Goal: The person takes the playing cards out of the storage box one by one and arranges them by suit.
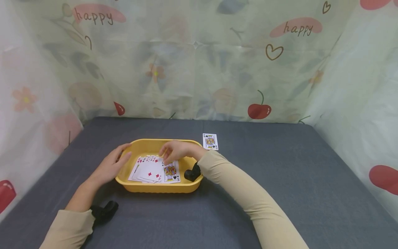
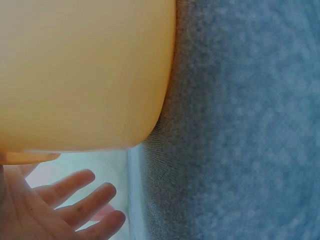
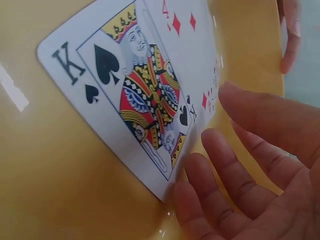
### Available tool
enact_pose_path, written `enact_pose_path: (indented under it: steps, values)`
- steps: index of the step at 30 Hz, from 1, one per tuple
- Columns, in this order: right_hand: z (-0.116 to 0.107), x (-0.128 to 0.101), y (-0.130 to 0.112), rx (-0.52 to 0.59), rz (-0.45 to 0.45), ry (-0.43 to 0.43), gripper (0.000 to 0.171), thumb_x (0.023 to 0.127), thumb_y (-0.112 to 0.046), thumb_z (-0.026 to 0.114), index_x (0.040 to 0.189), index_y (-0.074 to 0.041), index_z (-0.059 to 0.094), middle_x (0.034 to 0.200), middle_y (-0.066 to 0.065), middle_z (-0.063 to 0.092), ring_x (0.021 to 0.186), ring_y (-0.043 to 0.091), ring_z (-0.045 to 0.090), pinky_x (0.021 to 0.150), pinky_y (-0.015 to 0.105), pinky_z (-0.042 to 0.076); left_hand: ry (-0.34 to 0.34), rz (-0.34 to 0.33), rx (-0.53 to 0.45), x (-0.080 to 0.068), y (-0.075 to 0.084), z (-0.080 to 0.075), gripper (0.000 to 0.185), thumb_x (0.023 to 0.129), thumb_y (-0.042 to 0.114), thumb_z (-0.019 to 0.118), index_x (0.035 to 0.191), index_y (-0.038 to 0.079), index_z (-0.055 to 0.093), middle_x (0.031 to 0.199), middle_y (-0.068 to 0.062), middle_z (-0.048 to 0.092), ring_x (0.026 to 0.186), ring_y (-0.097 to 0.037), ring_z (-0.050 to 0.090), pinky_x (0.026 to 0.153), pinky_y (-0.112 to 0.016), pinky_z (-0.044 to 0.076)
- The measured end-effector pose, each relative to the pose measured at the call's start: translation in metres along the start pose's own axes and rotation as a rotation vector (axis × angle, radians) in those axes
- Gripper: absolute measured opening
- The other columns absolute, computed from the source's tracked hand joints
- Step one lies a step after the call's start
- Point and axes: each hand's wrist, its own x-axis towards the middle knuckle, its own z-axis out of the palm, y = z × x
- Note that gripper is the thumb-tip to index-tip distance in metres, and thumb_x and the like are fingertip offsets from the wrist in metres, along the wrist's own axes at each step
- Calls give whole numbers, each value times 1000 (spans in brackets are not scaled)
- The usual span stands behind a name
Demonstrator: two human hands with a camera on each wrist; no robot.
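Note:
A yellow plastic basin (image 1: 143,188) stands on the dark cloth. Inside lies an overlapping spread of playing cards, the four of diamonds (image 1: 151,171) on top and the king of spades (image 1: 170,172) at its right side. My left hand (image 1: 107,168) is at the basin's left end, thumb over the rim; in the left wrist view its fingers (image 2: 84,212) spread beyond the outer wall. Over the basin, my right hand (image 1: 178,150) has loosely bent fingers. The right wrist view shows its fingertips (image 3: 197,162) right at the edge of the king of spades, with nothing pinched.
A king of clubs (image 1: 210,141) lies face up on the table (image 1: 264,166), just beyond the basin's right back corner. Patterned curtains (image 1: 196,76) surround the table at the back and both sides. Black wrist cameras (image 1: 105,211) sit under both wrists.

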Motion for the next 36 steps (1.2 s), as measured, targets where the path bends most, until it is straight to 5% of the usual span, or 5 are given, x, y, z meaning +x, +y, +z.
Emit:
enact_pose_path:
  steps: [23,36]
  values:
    - [11,-6,-4,-253,11,-1,52,71,-12,80,117,-8,55,116,10,59,104,17,53,86,22,44,-15,8,-5,-1,0,-2,63,100,44,33,146,3,22,148,-27,25,130,-44,33,104,-61,29]
    - [12,-7,-4,-363,12,-27,50,70,-20,82,112,-13,55,108,5,58,94,13,51,78,20,42,-15,-3,-8,0,-1,-1,63,99,44,34,147,5,21,149,-27,24,129,-43,33,104,-61,30]
